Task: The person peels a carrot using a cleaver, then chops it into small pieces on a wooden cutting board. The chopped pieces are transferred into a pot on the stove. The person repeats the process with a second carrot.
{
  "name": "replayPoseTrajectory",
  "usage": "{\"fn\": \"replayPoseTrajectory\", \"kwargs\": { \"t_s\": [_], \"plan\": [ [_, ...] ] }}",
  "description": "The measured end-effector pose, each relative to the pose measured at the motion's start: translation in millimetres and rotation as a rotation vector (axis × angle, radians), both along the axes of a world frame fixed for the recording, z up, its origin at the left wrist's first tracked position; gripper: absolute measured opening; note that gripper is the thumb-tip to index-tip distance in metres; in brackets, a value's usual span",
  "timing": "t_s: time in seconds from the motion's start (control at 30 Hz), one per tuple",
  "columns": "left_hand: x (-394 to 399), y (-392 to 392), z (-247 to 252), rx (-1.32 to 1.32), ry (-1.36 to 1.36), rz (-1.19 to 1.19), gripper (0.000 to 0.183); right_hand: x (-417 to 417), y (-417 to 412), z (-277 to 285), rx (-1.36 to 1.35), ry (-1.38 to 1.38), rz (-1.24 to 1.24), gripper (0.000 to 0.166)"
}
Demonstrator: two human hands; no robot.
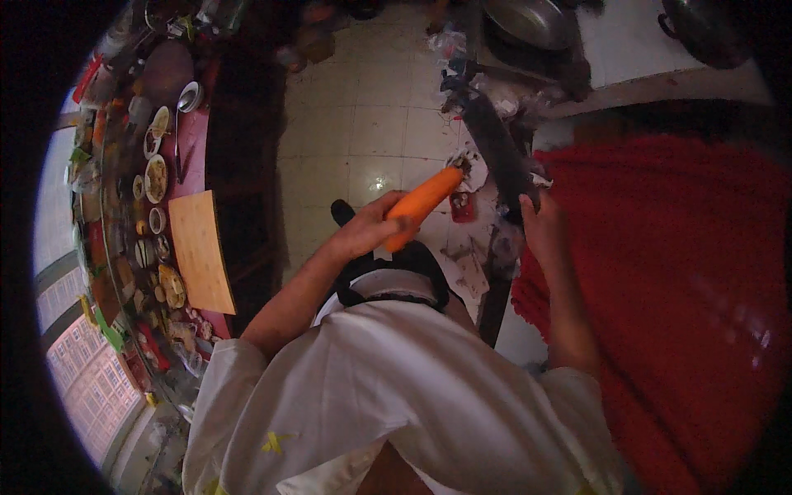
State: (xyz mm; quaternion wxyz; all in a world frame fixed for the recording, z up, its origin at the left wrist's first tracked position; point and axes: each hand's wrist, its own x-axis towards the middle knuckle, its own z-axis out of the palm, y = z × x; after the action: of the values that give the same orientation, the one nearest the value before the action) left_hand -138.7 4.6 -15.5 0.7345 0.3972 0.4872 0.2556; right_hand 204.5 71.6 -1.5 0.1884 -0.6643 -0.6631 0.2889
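My left hand (369, 230) is wrapped around the lower part of a large orange carrot (427, 201), whose far end points up and to the right over the tiled floor. My right hand (546, 226) is at the near end of a long dark object (495, 145), with the thumb and a finger raised beside it. A small whitish thing (542, 180) shows just past those fingertips. Whether the right hand grips anything is unclear in the dim, blurred picture. Below the carrot's tip lie a crumpled white wrapper (475, 173) with dark scraps and a small red container (462, 207).
At left, a wooden cutting board (201, 250) overhangs the edge of a crowded counter with several food bowls (156, 178) and a metal ladle (179, 133). Red cloth (662, 260) covers a surface at right. A metal pan (532, 23) stands at the upper right.
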Motion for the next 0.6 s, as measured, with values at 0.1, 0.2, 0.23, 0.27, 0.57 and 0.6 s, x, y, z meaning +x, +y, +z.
{"fn": "replayPoseTrajectory", "kwargs": {
  "t_s": [0.1,0.2,0.23,0.27,0.57,0.6],
  "plan": [
    [0.0,3.3,-9.3,-0.145,-0.054,0.024,0.067,-24.9,-6.5,44.6,-0.17,-0.124,0.025,0.027],
    [13.1,11.8,-9.3,-0.146,-0.003,-0.002,0.065,-33.8,-17.3,39.4,-0.153,0.047,0.001,0.028],
    [18.8,14.3,-5.4,-0.14,-0.054,0.015,0.064,-43.4,-19.6,47.4,-0.144,0.113,0.0,0.029],
    [24.3,16.8,0.0,-0.134,-0.106,0.033,0.063,-53.8,-21.2,59.8,-0.134,0.18,-0.001,0.031],
    [22.0,9.7,-5.7,-0.231,-0.32,0.023,0.052,20.1,-26.2,3.3,-0.115,0.08,-0.17,0.032],
    [21.1,7.4,-5.5,-0.26,-0.363,0.038,0.052,21.2,-27.7,8.7,-0.146,0.115,-0.21,0.033]
  ]
}}
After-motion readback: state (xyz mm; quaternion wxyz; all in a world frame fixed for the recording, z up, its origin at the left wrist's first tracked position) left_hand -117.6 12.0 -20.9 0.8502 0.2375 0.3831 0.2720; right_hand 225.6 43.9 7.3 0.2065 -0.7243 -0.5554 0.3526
